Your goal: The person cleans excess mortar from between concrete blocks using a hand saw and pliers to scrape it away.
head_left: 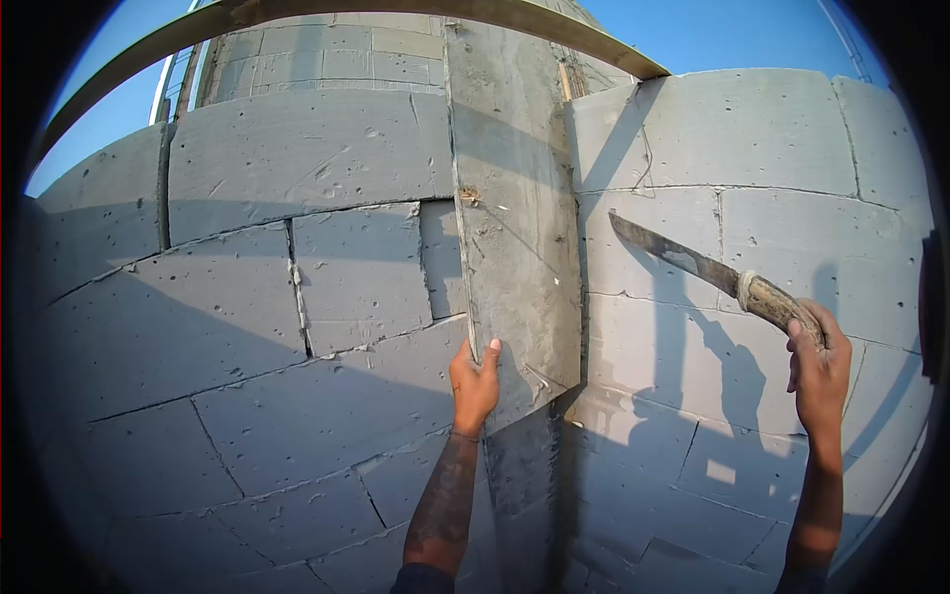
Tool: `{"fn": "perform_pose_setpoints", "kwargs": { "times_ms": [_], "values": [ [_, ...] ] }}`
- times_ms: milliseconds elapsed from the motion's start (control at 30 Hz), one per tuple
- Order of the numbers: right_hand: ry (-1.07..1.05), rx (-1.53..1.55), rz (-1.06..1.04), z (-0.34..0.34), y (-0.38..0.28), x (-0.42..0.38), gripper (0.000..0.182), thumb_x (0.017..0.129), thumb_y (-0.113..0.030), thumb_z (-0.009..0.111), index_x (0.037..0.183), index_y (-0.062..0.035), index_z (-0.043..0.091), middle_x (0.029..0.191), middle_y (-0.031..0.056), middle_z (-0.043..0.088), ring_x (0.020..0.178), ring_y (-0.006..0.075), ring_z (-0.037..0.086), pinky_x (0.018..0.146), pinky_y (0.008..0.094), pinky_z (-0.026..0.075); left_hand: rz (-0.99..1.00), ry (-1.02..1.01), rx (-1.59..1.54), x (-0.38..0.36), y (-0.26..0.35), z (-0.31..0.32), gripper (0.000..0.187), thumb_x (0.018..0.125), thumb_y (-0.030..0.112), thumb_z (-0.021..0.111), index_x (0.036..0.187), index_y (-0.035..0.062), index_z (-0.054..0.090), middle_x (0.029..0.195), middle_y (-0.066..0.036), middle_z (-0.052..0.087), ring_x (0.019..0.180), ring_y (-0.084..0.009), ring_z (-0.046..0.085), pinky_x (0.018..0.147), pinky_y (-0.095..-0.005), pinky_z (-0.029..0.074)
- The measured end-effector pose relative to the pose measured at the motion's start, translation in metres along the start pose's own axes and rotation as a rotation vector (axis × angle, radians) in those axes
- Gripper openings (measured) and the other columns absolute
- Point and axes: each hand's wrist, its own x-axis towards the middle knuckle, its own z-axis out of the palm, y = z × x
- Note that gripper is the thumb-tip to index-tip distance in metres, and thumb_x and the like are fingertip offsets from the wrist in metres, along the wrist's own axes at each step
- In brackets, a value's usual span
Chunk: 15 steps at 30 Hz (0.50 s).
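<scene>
Fingers of left hand [475, 390] clasped over left edge of board [520, 247], near its lower end, thumb on face. Fingers of right hand [821, 374] wrapped round handle of machete [693, 261], right of board; blade tip points toward board, apart from it. Block wall [358, 269] left of board. Possible faults: board slipping or tilting if left hold loosens, upper fixing unclear; blade glancing off board onto left hand.

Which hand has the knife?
The right hand: it grips the knife by its handle. The left hand instead holds the tall gray panel at its left edge.
</scene>
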Motion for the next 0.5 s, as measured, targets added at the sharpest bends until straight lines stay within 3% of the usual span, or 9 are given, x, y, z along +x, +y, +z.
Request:
{"fn": "perform_pose_setpoints", "kwargs": {
  "times_ms": [67,100,200,267,333,433,500],
  "values": [
    [-0.077,0.025,0.027,-0.006,0.019,-0.017,0.034,0.084,-0.021,0.052,0.109,0.0026,0.050,0.065,0.0016,0.047,0.043,0.0035,0.039,0.036,0.0171,0.032,-0.108,0.066,-0.021,-0.044,0.003,-0.021,0.027,0.083,0.020,0.056,0.092,-0.0044,0.056,0.075,-0.011,0.061,0.069,-0.0142,0.053,0.066,-0.0297,0.042],
    [0.063,0.161,0.120,-0.003,0.068,-0.040,0.034,0.084,-0.021,0.051,0.108,0.0031,0.049,0.065,0.0019,0.047,0.043,0.0034,0.039,0.036,0.0173,0.032,-0.042,-0.003,0.068,-0.031,0.008,-0.019,0.027,0.083,0.020,0.056,0.092,-0.0044,0.056,0.075,-0.011,0.061,0.069,-0.0142,0.053,0.066,-0.0297,0.042],
    [0.112,0.304,0.161,-0.022,0.115,-0.065,0.033,0.087,-0.022,0.045,0.108,0.0046,0.049,0.067,0.0037,0.046,0.044,0.0036,0.037,0.036,0.0175,0.032,-0.275,0.090,0.102,-0.115,0.022,-0.019,0.026,0.083,0.020,0.056,0.091,-0.0044,0.056,0.076,-0.009,0.061,0.070,-0.0122,0.053,0.065,-0.0288,0.042],
    [0.139,0.446,0.317,-0.018,0.157,-0.094,0.037,0.089,-0.025,0.042,0.111,0.0047,0.045,0.071,0.0048,0.046,0.045,0.0046,0.038,0.036,0.0176,0.031,-0.318,0.180,0.144,-0.170,0.029,-0.031,0.025,0.083,0.019,0.056,0.092,-0.0042,0.056,0.077,-0.008,0.061,0.071,-0.0109,0.052,0.065,-0.0270,0.042],
    [-0.010,0.815,0.467,-0.013,0.198,-0.123,0.041,0.089,-0.028,0.040,0.115,0.0048,0.040,0.075,0.0050,0.045,0.052,0.0048,0.041,0.040,0.0160,0.033,-0.440,0.234,0.215,-0.236,0.040,-0.044,0.025,0.083,0.019,0.056,0.094,-0.0045,0.056,0.078,-0.008,0.061,0.074,-0.0108,0.053,0.068,-0.0256,0.043],
    [-0.140,1.071,0.619,0.020,0.204,-0.151,0.045,0.088,-0.028,0.045,0.117,0.0048,0.036,0.076,0.0046,0.044,0.061,0.0074,0.044,0.049,0.0182,0.037,-0.508,0.348,0.244,-0.323,0.076,-0.053,0.027,0.081,0.018,0.057,0.094,-0.0051,0.056,0.079,-0.007,0.062,0.075,-0.0105,0.054,0.068,-0.0262,0.044],
    [-0.634,1.427,0.629,0.055,0.203,-0.170,0.045,0.084,-0.024,0.051,0.116,0.0042,0.036,0.077,0.0050,0.045,0.068,0.0122,0.047,0.061,0.0233,0.039,-0.520,0.402,0.303,-0.365,0.100,-0.069,0.027,0.080,0.019,0.058,0.092,-0.0049,0.057,0.076,-0.007,0.062,0.071,-0.0103,0.055,0.066,-0.0265,0.044]
  ]
}}
